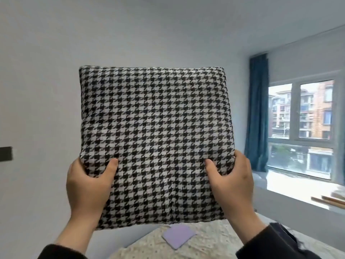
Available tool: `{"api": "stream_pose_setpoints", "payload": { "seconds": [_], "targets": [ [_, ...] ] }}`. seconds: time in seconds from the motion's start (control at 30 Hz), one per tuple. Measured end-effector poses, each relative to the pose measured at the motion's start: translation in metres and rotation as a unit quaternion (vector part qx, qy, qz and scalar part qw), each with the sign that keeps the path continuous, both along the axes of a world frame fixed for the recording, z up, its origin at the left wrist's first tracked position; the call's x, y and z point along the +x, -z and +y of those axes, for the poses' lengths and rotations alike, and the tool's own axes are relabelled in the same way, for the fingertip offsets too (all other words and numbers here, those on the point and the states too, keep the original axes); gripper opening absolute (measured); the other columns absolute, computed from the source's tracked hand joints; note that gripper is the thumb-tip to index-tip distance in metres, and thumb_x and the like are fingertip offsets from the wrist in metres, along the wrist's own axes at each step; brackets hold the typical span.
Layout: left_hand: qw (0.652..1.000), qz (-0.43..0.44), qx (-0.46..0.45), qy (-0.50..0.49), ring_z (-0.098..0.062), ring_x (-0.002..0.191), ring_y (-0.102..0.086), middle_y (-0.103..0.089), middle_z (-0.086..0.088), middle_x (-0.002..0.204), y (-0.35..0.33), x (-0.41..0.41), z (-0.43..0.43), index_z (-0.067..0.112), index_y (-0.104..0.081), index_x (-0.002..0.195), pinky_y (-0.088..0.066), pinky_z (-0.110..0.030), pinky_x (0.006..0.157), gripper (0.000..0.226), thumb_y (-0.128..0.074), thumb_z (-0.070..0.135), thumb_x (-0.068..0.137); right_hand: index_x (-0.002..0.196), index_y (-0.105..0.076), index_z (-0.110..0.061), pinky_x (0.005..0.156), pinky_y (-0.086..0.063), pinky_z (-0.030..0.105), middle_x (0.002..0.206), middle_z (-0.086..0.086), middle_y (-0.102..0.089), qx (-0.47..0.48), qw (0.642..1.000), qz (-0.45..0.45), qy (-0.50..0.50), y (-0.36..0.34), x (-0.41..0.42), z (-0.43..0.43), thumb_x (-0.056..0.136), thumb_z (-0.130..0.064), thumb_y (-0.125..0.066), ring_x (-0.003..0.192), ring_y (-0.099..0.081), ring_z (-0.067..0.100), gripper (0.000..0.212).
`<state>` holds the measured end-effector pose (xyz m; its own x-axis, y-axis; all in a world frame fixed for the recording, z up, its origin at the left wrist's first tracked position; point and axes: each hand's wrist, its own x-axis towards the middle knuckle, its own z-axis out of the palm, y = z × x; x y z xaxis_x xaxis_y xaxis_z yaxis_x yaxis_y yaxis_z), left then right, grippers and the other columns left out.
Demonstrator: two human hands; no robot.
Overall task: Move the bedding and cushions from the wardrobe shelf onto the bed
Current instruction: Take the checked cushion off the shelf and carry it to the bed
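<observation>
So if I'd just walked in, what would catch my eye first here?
The black-and-white houndstooth cushion fills the middle of the view, held upright in the air by the left hand and right hand gripping its lower corners. Below it lies the bed with a pale patterned cover and a small lilac square on it. At right, a bright window with a teal curtain beside it.

A black-and-white houndstooth cushion is held upright in the air by its lower edges, the left hand and right hand each clamping one side, above the bed with a lilac square.
</observation>
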<state>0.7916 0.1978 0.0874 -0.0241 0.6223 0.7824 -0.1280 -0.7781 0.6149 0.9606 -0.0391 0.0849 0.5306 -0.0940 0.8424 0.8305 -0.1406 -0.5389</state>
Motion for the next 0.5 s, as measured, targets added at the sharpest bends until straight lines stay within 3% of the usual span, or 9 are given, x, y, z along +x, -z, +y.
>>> {"api": "stream_pose_setpoints", "payload": {
  "seconds": [0.23,0.33,0.5],
  "targets": [
    [0.976,0.095,-0.028,0.192,-0.024,0.083,-0.056,-0.059,-0.002,0.091,0.070,0.177,-0.049,0.024,-0.051,0.098,-0.049,-0.040,0.067,0.042,-0.071,0.052,0.073,0.105,-0.042,-0.039,0.066,-0.038,0.019,0.094,-0.023,-0.046,-0.034,0.971,0.098,0.214,0.073,0.072,-0.091,0.073,-0.062,-0.057,0.085,-0.046,-0.005,0.042],
    [0.952,0.152,-0.047,0.262,-0.024,0.082,-0.057,-0.059,-0.002,0.091,0.114,0.233,-0.084,0.022,-0.053,0.098,-0.051,-0.044,0.068,0.042,-0.072,0.051,0.073,0.107,-0.042,-0.041,0.071,-0.041,0.023,0.097,-0.024,-0.046,-0.050,0.947,0.149,0.280,0.116,0.082,-0.133,0.075,-0.057,-0.061,0.089,-0.046,-0.007,0.040],
    [0.903,0.231,-0.073,0.354,-0.015,0.075,-0.054,-0.056,0.010,0.085,0.202,0.301,-0.166,0.030,-0.050,0.093,-0.042,-0.032,0.058,0.040,-0.073,0.055,0.071,0.100,-0.038,-0.050,0.070,-0.041,0.025,0.093,-0.025,-0.045,-0.054,0.895,0.235,0.375,0.197,0.089,-0.206,0.072,-0.062,-0.058,0.085,-0.046,-0.007,0.036]
  ]
}}
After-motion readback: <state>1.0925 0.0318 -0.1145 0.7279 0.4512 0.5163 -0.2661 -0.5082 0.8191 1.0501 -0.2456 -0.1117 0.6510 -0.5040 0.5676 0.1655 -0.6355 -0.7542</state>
